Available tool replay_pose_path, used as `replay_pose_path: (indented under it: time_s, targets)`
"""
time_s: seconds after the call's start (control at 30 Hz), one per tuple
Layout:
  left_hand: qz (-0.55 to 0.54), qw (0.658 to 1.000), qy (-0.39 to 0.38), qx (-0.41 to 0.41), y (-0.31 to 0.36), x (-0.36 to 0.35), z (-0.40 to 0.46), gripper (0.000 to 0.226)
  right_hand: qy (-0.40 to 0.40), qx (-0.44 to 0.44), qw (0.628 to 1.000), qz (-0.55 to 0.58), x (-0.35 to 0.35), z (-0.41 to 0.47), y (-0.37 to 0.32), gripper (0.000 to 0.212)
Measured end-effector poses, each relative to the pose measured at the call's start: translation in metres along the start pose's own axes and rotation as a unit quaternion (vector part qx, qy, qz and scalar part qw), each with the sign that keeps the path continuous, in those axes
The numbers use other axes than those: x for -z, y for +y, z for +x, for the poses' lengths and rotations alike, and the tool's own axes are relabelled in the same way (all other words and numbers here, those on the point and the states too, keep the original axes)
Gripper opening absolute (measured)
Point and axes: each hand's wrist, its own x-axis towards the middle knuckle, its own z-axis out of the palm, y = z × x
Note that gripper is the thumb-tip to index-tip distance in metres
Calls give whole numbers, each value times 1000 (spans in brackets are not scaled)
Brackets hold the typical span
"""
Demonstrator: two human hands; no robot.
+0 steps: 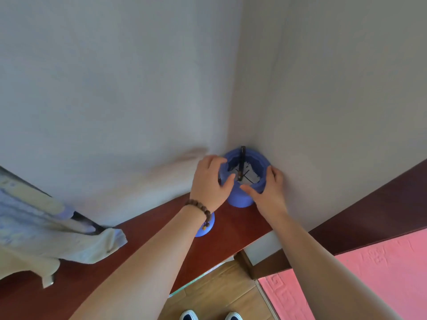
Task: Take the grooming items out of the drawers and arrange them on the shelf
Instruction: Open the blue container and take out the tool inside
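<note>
Head view: blue cup (pixel 240 197) stands on red-brown shelf (pixel 221 236), tucked in wall corner, dark pen-like stick (pixel 242 162) upright inside. I have both hands on it: left hand (pixel 209 181) curled round left rim, right hand (pixel 269 188) curled round right side. Cup looks light plastic, rigid, smooth, likely slippery; I judge mid-wall grip safest, since rim hold could tip it. Second blue thing (pixel 206 228) sits half hidden behind left wrist.

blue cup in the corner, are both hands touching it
Touching. The head view shows the left hand and the right hand wrapped on opposite sides of the blue cup, thumbs at its rim.
</note>
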Motion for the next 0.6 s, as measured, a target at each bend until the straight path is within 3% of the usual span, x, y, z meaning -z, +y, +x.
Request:
replay_pose_path:
  time_s: [0.27,0.37,0.5,0.6]
  targets:
    - [113,968,-215,-63,3,-46,69,59,-11,5,999,30,-1,2,3,102]
    - [130,968,-202,-71,-4,-54,68,58,-9,7,1000,22,-2,3,5,104]
    - [81,988,-113,-71,-2,-55,66,41,-9,11,1000,15,-3,3,7,104]
    - [52,990,-103,-80,-1,-52,67,35,-10,10,1000,21,-3,2,8,103]
